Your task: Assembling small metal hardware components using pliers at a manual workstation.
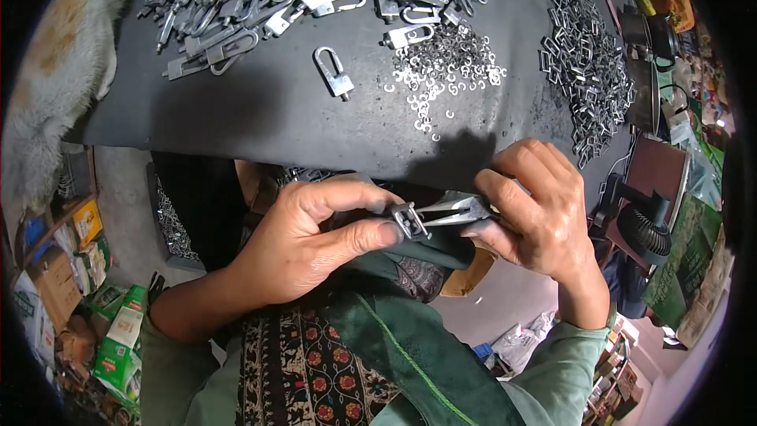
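Observation:
My left hand [315, 237] pinches a small metal fitting [410, 222] with a rectangular frame between thumb and fingers, just off the table's near edge. Whether a hook body is attached to it is hidden by the fingers. My right hand [540, 209] is closed round a pair of pliers [465, 209], whose narrow jaws point left and meet the fitting. On the dark table [276, 126] beyond, one snap hook [334, 73] lies alone. Small C-shaped clips [449, 63] are scattered to its right.
A large heap of snap hooks [244, 0] covers the far table. Rectangular metal loops [587, 71] are piled at the right. A furry white-and-orange animal [67, 55] rests at the left edge. A small black fan [645, 225] stands right; a tray of metal parts [175, 225] sits lower left.

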`<control>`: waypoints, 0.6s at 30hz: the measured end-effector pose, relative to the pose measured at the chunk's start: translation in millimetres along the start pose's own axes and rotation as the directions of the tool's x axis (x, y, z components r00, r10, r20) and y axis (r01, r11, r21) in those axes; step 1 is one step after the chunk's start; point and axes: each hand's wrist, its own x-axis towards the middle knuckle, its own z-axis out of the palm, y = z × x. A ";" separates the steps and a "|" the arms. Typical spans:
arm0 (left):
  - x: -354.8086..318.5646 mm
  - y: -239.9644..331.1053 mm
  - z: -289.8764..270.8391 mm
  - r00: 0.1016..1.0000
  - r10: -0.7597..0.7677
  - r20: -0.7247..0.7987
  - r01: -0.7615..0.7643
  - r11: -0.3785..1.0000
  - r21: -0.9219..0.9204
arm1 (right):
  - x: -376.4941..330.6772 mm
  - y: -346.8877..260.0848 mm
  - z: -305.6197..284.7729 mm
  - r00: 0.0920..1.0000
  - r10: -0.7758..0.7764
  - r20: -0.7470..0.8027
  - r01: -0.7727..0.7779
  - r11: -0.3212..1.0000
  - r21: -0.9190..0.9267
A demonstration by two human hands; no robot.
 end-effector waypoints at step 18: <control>-2.7 16.8 6.7 0.999 0.032 0.016 -0.034 0.995 0.098 | 5.2 -1.2 -2.4 0.985 -0.149 -0.084 0.142 0.986 -0.083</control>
